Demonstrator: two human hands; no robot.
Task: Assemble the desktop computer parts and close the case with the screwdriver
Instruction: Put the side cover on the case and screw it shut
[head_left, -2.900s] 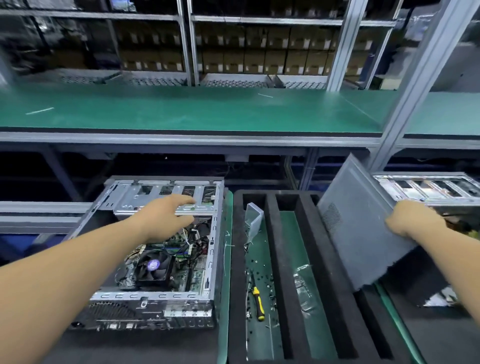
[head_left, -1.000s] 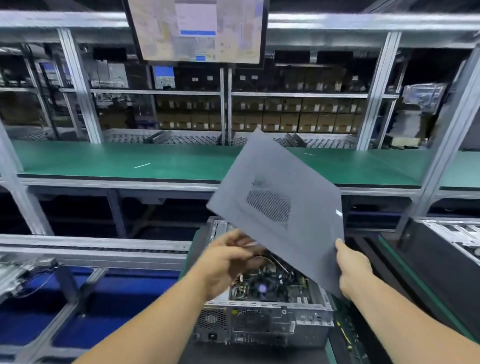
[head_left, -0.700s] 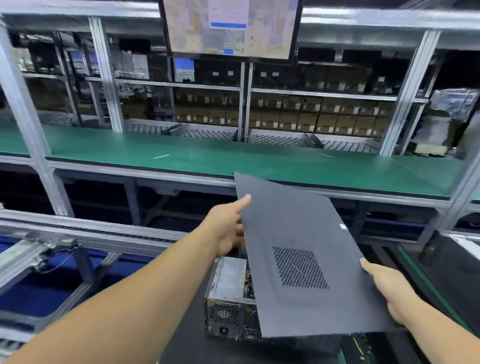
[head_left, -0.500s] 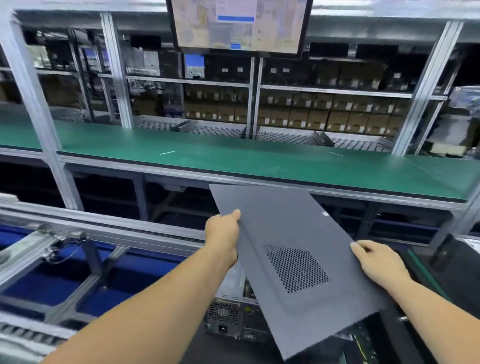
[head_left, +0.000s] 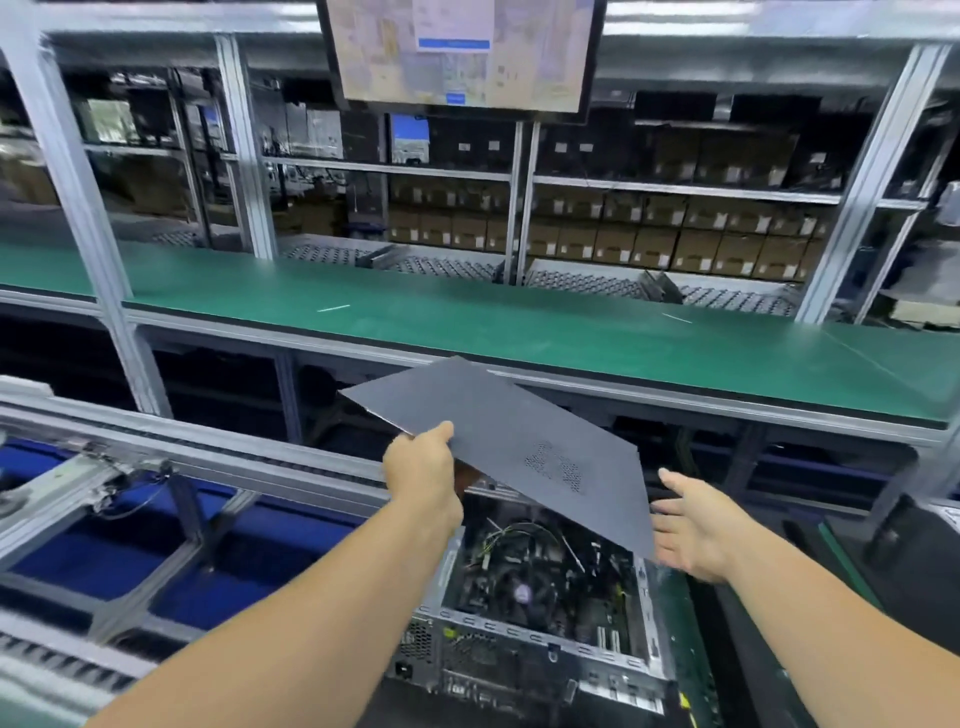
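A dark grey side panel (head_left: 498, 431) with a perforated vent patch hangs tilted above the open computer case (head_left: 540, 618). My left hand (head_left: 423, 473) grips the panel's near left edge. My right hand (head_left: 688, 525) is spread with straight fingers at the panel's right corner, just beside or under that edge. Inside the case the CPU fan (head_left: 522, 592), cables and motherboard are exposed. No screwdriver is in view.
A green workbench shelf (head_left: 519, 322) runs across behind the case. A metal conveyor frame (head_left: 156, 467) with blue below lies to the left. A monitor (head_left: 460, 52) hangs overhead. Dark foam tray edges (head_left: 737, 649) lie right of the case.
The panel has been tilted flatter and lifted, exposing the case interior. My right hand has let go of the panel's edge and opened beside it. My left hand still grips the left edge.
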